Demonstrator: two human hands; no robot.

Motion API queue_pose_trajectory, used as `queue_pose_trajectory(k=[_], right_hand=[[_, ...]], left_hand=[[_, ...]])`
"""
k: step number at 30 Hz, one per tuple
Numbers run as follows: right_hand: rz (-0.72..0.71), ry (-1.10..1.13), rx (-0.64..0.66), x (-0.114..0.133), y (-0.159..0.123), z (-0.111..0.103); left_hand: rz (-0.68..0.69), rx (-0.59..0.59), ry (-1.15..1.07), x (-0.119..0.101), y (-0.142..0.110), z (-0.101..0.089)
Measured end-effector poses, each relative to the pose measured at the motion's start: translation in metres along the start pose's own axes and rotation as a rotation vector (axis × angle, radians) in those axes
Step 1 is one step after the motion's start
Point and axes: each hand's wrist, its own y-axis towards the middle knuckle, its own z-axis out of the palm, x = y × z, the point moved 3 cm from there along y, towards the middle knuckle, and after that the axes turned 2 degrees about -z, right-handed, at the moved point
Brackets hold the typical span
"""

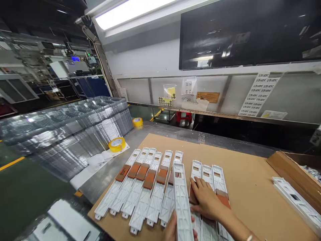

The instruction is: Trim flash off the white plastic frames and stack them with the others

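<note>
One long white plastic strip (182, 201) in the left hand (170, 229), narrow and ribbed, with a rectangular opening near the far end. Points away from the left fingers, far end tipped slightly leftward, and partly hides a strip just behind.

Left fingers closed round the lower part of that strip, thumb side along the left edge, fingertips curling past the right edge. Right hand (207, 199) palm down, reaching in from the lower right, fingers bent and slightly parted over a row of three white strips (219, 179). Thumb below the other fingertips, close to a reddish-brown block (193, 198); cannot tell about any pinch beneath the palm. Bracelet (249, 238) on the right wrist.

To the left of the left fingers, six more white strips (140, 201), side by side and slanting on a cardboard sheet (250, 187), with orange-brown blocks (142, 171) across them and dark marks on the leftmost block. Farther out that way, two rolls of yellow tape (116, 144) beside stacked clear plastic trays (107, 117). Well right of the right fingers, a white piece (296, 197) beside an open cardboard box (296, 174). Far beyond both hands, label sheets (259, 93) on an upright panel (140, 88). In the way, right hand and forearm across the row of three.
</note>
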Motion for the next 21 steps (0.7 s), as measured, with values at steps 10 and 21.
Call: queue_pose_trajectory(k=[10, 21], right_hand=[[0.0, 0.2, 0.251, -0.015, 0.023, -0.012], [0.017, 0.757, 0.266, -0.069, 0.025, -0.019]], left_hand=[[0.063, -0.027, -0.051, 0.021, 0.04, -0.021], [0.068, -0.254, -0.076, 0.036, 0.05, -0.026]])
